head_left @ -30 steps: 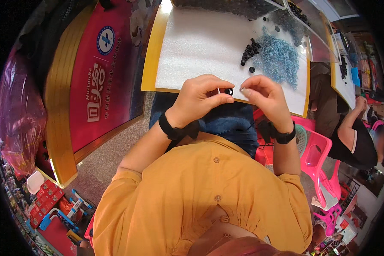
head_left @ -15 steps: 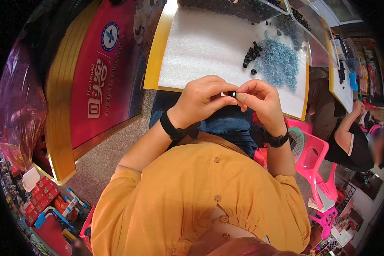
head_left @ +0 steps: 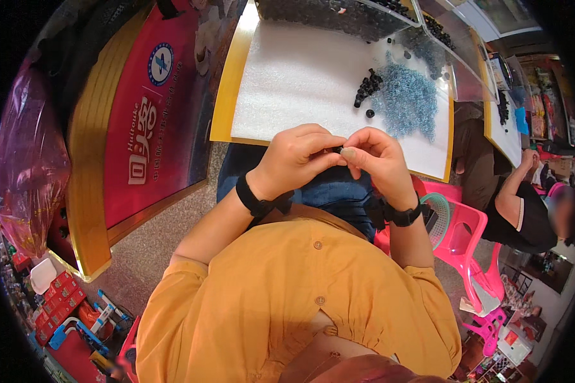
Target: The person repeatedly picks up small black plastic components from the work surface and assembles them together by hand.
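Observation:
Above my lap, at the near edge of the table, my left hand (head_left: 300, 156) and my right hand (head_left: 378, 161) meet. Both pinch one small black part (head_left: 337, 150) between thumbs and fingertips. The fingers cover most of it, and its exact kind does not show. On the white foam sheet (head_left: 294, 83) beyond my hands lies a loose heap of small black round parts (head_left: 367, 88). One single black part (head_left: 370, 113) rests just nearer to me. Right of the heap spreads a patch of tiny pale blue beads (head_left: 407, 102).
A clear plastic bin (head_left: 338, 25) of black parts stands at the far side, with another clear bin (head_left: 463, 70) to its right. The table's yellow edge (head_left: 222, 112) frames the foam. A co-worker (head_left: 521, 204) sits at the right, near a pink plastic chair (head_left: 463, 239).
Both hands have dropped slightly toward me and closed further over the black part, which shows less now. The whole view has shifted a little.

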Motion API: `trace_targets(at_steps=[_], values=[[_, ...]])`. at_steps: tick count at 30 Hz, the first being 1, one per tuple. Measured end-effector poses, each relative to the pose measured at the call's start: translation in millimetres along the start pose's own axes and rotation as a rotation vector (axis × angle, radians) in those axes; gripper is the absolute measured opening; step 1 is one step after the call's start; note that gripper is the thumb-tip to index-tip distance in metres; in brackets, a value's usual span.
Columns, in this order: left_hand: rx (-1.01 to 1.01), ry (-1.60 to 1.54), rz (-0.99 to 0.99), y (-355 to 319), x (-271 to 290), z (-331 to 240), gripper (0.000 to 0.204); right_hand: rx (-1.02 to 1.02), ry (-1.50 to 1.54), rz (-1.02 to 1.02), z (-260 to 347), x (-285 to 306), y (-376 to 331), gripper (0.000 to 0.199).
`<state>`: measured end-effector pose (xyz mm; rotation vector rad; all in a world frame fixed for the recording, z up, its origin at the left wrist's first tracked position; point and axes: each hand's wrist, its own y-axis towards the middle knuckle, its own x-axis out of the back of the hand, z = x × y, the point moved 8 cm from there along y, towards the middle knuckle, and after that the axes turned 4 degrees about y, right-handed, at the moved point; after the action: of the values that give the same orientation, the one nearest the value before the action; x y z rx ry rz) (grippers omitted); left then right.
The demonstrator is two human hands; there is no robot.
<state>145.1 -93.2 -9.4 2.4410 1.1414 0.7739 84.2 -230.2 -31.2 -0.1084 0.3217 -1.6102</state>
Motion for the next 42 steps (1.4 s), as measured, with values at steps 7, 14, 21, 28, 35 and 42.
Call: trace_targets(at_steps=[7, 14, 21, 28, 35, 42], values=[[-0.057, -0.015, -0.033, 0, 1, -7, 0.027, -0.028, 0.317, 0.053, -14, -6, 6, 0.017], [0.113, -0.097, -0.017, -2, -2, 2, 0.025, 0.077, 0.260, -0.001, -10, -4, 6, 0.018], [0.342, -0.342, -0.057, -5, 1, 18, 0.023, 0.117, -0.096, -0.039, 11, -10, 15, 0.021], [0.403, -0.271, -0.024, -3, 3, 26, 0.023, 0.107, -0.184, -0.044, 13, -6, 22, 0.020], [0.530, -0.275, -0.007, -8, 0, 44, 0.024, 0.454, -1.007, -0.265, 47, 57, 48, 0.014], [0.537, -0.260, -0.011, -8, -1, 47, 0.025, 0.403, -1.392, -0.388, 61, 97, 112, 0.017]])
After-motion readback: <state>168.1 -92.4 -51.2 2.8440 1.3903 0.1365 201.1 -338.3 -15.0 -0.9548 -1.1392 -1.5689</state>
